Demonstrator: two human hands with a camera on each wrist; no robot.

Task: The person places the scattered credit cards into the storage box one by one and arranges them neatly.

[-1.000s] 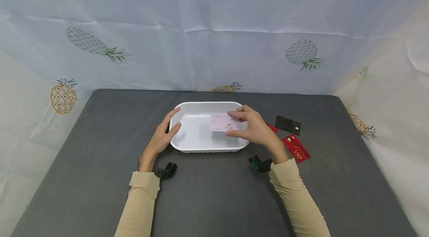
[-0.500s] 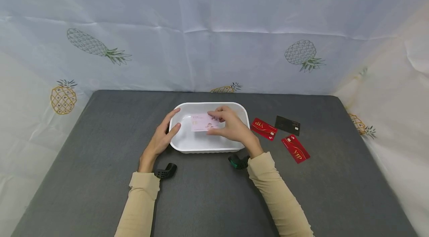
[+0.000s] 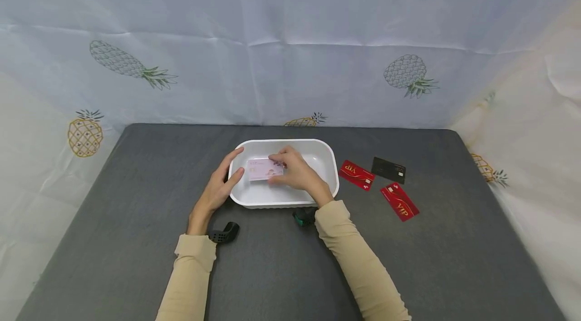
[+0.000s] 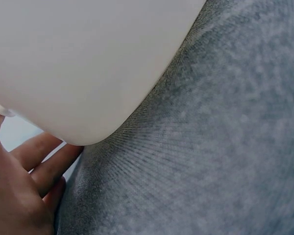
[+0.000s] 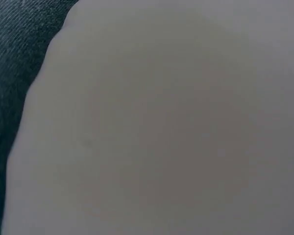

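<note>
In the head view a white rectangular tray (image 3: 317,159) with rounded corners stands on the grey table. At its left end my left hand (image 3: 214,195) holds it, thumb over the rim and fingers along the outside. The left wrist view shows several fingers (image 4: 49,171) against the tray's outer wall (image 4: 88,63). My right hand (image 3: 297,173) is over the tray, pinching a pale pink VIP card (image 3: 259,169) by its right part between thumb and fingers. The card lies flat over the tray's left half, close over the floor. Pale tray wall (image 5: 152,117) fills most of the right wrist view.
Right of the tray lie a red VIP card (image 3: 357,175), a black card (image 3: 388,169) and another red VIP card (image 3: 400,202) on the table (image 3: 272,265). A pineapple-print cloth (image 3: 272,78) hangs behind the table's back edge.
My right hand has carried the pink card leftward over the tray and slightly lower. The nearer red card, mostly covered before, shows fully. My left hand has stayed at the tray's left end.
</note>
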